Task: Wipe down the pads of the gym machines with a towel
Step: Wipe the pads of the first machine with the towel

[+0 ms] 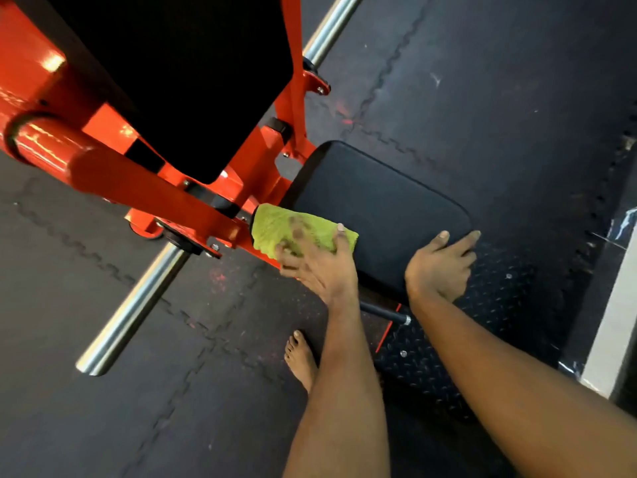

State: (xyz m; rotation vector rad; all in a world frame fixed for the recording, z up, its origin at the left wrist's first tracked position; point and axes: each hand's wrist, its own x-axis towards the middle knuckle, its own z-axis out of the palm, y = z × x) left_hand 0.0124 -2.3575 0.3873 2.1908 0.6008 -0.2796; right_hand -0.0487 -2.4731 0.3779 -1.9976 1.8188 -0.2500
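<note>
Nearest the lens: two bare forearms, both cut off by the bottom edge, elbows out of view
foot (301,360): one, bare, on the floor mats (103,408); heel hidden behind the left forearm
plate (482,322): one dark checker plate under the right forearm, partly covered by it
pin (382,312): one short black rod with a chrome tip, its base hidden behind the left wrist
left hand (317,263): palm down on the towel (303,232), thumb hooked round its right end, fingers spread over the top and gripping it; fingertips blurred
towel spot: one, yellow-green, bunched, on the left end of the seat pad (379,208), touching the orange frame (138,181); near part hidden under the hand
right hand (441,267): on the seat pad's near right corner, thumb and forefinger lying on top, other fingers curled over the edge, holding it
pads: two, both black
bars: two chrome, near bar (131,312) at lower left, far bar (331,25) cut off at the top edge
back pad (193,81): farthest, tilted above the frame, cut off at the top, too dark to read its surface
</note>
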